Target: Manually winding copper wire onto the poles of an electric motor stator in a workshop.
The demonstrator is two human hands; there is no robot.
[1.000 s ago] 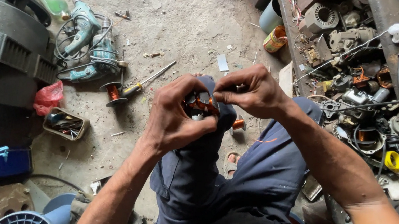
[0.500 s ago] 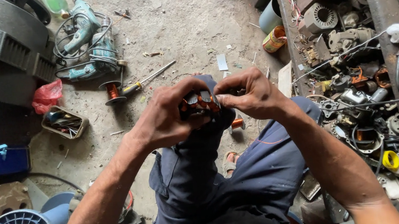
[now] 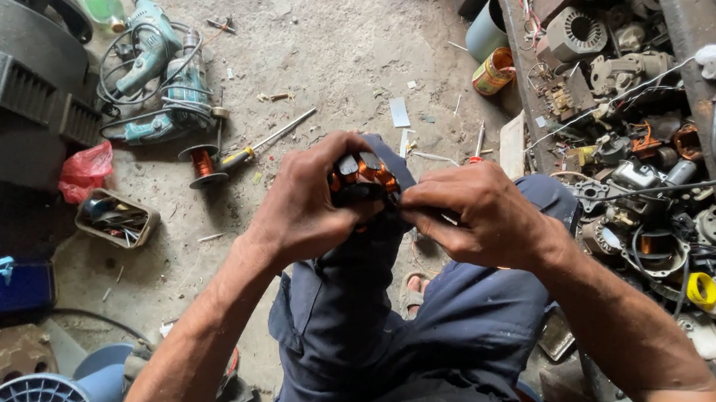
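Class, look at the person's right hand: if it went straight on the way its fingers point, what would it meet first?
The right hand points leftward at the copper-wound coil that the left hand grips; its fingertips seem to be touching it already, though depth is unclear.

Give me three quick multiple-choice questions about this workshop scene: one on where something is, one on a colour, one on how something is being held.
1. Where does the teal power drill lie?
A. on the floor, upper left
B. on the right-hand bench
C. on the person's lap

2. What colour is the plastic bag on the floor?
A. blue
B. red
C. white

3. How is the copper-wound coil part held?
A. lying loose on the floor
B. in one hand only
C. with both hands on it

Answers: 1 A, it rests on the concrete among cables. 2 B, it is plainly red. 3 C, the left hand grips it and the right hand pinches at its edge.
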